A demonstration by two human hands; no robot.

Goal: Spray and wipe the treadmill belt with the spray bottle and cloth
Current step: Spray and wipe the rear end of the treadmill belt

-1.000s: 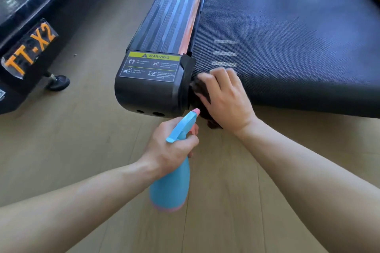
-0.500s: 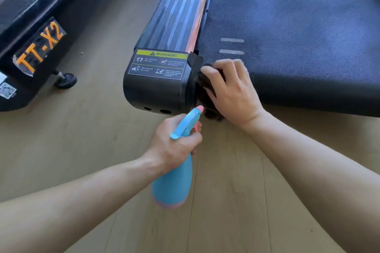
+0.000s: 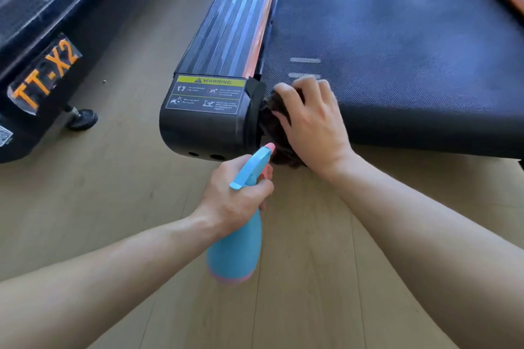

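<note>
The dark treadmill belt [image 3: 411, 51] fills the upper right. At its near left corner my right hand [image 3: 314, 122] grips a bunched dark cloth [image 3: 276, 133], pressed against the belt's rear edge beside the black end cap [image 3: 204, 133]. My left hand [image 3: 232, 195] holds a blue spray bottle [image 3: 238, 249] with a pink nozzle and base, just below the cloth over the floor. The nozzle points up towards the cloth.
A ribbed side rail [image 3: 235, 14] with a yellow warning label [image 3: 207, 93] runs along the belt's left. Another black machine [image 3: 42, 76] marked TT-X2 stands at left on a small foot [image 3: 82, 119]. Pale wood floor [image 3: 113, 207] lies between and in front.
My right hand and cloth have slid slightly up the belt's corner, covering the lowest white line. The left hand with the bottle stays just below it.
</note>
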